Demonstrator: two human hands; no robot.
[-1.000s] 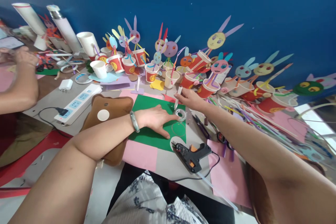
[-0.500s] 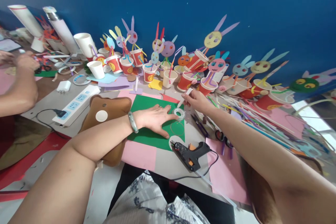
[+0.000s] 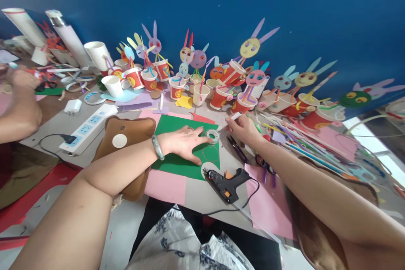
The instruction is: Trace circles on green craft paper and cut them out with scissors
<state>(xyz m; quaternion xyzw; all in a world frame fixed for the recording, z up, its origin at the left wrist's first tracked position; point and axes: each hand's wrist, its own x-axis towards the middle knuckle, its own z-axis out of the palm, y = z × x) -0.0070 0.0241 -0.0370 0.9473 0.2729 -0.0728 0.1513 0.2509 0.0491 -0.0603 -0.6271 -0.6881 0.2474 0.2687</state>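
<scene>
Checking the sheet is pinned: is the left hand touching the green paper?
Touching. The head view shows the left hand lying flat on the green paper, fingers spread, no gap. The right hand grips a white pen beside it.

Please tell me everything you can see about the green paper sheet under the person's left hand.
The green paper sheet lies flat on the grey table, thin and matte like craft card. The left hand presses flat on it. A small clear tape roll sits at its far right corner, with a pen circle drawn beside it. A round piece is cut from its near right edge, beside the nozzle of the black glue gun. Pink paper meets its near edge.
</scene>
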